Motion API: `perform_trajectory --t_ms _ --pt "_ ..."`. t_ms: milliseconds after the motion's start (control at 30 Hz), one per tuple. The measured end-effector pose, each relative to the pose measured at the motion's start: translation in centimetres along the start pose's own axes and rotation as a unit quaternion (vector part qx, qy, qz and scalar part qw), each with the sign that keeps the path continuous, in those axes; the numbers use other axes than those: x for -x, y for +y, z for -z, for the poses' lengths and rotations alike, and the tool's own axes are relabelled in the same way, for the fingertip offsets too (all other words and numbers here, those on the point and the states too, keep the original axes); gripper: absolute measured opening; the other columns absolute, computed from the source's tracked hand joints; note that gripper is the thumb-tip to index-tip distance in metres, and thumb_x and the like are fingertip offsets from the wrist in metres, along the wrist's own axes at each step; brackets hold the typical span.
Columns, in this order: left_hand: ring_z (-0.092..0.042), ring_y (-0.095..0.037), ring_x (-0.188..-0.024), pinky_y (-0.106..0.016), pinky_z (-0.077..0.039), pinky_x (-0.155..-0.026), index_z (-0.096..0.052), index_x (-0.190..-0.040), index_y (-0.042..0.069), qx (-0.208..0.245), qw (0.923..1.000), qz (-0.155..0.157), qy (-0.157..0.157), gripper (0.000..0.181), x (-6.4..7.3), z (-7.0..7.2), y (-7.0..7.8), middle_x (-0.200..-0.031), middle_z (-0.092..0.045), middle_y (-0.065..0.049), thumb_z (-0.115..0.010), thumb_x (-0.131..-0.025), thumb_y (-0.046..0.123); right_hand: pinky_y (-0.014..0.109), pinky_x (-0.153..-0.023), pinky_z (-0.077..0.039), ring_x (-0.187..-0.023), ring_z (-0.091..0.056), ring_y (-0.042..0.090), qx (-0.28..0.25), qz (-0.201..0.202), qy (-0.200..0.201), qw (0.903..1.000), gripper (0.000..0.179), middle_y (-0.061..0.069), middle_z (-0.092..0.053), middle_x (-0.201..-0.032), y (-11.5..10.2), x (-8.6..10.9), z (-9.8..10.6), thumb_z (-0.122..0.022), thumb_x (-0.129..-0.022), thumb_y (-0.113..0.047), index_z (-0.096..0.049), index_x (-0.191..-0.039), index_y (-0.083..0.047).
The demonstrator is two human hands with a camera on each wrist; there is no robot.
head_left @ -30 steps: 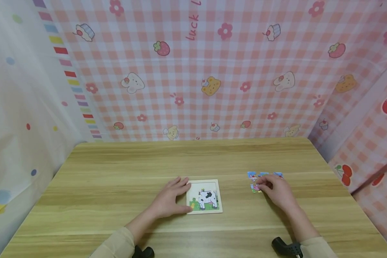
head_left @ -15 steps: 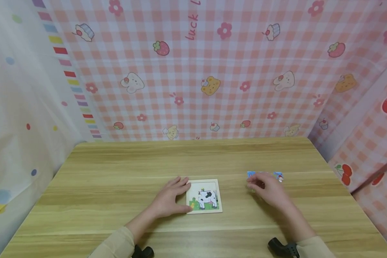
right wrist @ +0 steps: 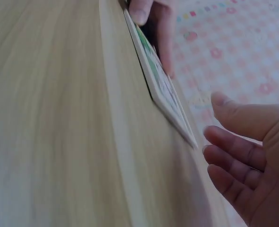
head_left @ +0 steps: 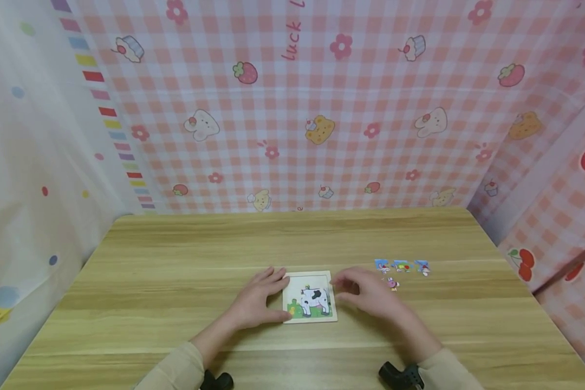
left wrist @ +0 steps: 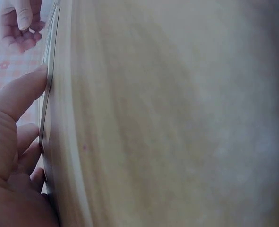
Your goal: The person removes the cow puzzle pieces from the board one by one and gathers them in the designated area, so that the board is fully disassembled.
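Note:
A square wooden puzzle board point(head_left: 310, 297) lies on the table, showing a cow on grass with a bare pale area above. My left hand point(head_left: 255, 303) rests along its left side, thumb on the near corner and fingers spread toward the far one. Beside the board's right edge is my right hand point(head_left: 368, 292), thumb and fingers parted. Nothing shows between these fingers in the right wrist view, where the hand point(right wrist: 274, 158) sits close past the board's edge. To its right lie several loose puzzle pieces, including a pink one point(head_left: 393, 284) and a blue-edged one point(head_left: 382, 265).
The pieces lie on a wood-grain table point(head_left: 200, 244), with a pink checked cloth point(head_left: 283, 162) hanging behind its far edge and a white dotted cloth point(head_left: 53, 162) at the left. A black wrist mount point(head_left: 401, 375) sits by the right sleeve, another point(head_left: 216, 381) by the left.
My right hand has moved left from the loose pieces to the board's right edge, uncovering the pieces. My left hand and the board have stayed in place.

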State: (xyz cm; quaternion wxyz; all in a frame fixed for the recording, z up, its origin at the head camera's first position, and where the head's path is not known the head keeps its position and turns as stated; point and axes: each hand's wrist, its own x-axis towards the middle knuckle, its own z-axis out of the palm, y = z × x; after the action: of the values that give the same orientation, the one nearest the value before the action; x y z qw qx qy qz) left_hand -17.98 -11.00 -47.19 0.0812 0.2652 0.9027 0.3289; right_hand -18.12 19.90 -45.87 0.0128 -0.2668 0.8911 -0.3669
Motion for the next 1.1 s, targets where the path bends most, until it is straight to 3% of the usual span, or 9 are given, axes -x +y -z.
perform_trajectory --t_ms 267,500,800,1100 --pt "-0.024 -0.042 -0.154 -0.062 -0.017 -0.123 -0.055 -0.148 0.002 -0.005 1.0 0.0 0.002 0.082 0.0 0.0 0.1 -0.163 -0.039 -0.013 -0.086 -0.082 0.039 0.028 -0.075 -0.052 -0.086 -0.058 0.015 0.007 0.038 -0.046 0.9982 0.027 -0.002 -0.069 -0.1 -2.0 -2.0 -1.1 -0.082 -0.09 -0.017 -0.073 -0.114 -0.009" --pt "-0.023 -0.041 -0.154 -0.063 -0.016 -0.123 -0.054 -0.149 0.003 -0.007 1.0 0.002 -0.001 0.081 -0.1 0.0 0.1 -0.164 -0.038 -0.012 -0.086 -0.083 0.039 0.034 -0.084 -0.052 -0.099 -0.061 0.018 0.029 0.038 -0.077 0.9959 0.033 0.0 -0.069 -0.113 -3.2 -3.2 -1.5 -0.084 -0.089 -0.019 -0.073 -0.119 -0.012" --pt "-0.023 -0.041 -0.155 -0.064 -0.016 -0.123 -0.054 -0.149 0.003 -0.007 1.0 -0.001 -0.003 0.08 -0.1 0.0 0.0 -0.163 -0.039 -0.013 -0.085 -0.084 0.038 0.036 -0.087 -0.051 -0.101 -0.059 0.018 0.042 0.031 -0.107 0.9929 0.037 0.001 -0.067 -0.119 -3.4 -4.2 -2.2 -0.087 -0.085 -0.018 -0.074 -0.12 -0.013" --pt "-0.023 -0.041 -0.155 -0.065 -0.016 -0.122 -0.054 -0.148 0.002 -0.004 1.0 -0.002 -0.002 0.079 -0.1 0.1 0.0 -0.163 -0.039 -0.012 -0.085 -0.084 0.037 0.034 -0.088 -0.048 -0.1 -0.056 0.018 0.057 0.057 -0.127 0.9886 0.035 0.001 -0.064 -0.115 -2.9 -4.7 -2.5 -0.088 -0.083 -0.017 -0.076 -0.116 -0.013"
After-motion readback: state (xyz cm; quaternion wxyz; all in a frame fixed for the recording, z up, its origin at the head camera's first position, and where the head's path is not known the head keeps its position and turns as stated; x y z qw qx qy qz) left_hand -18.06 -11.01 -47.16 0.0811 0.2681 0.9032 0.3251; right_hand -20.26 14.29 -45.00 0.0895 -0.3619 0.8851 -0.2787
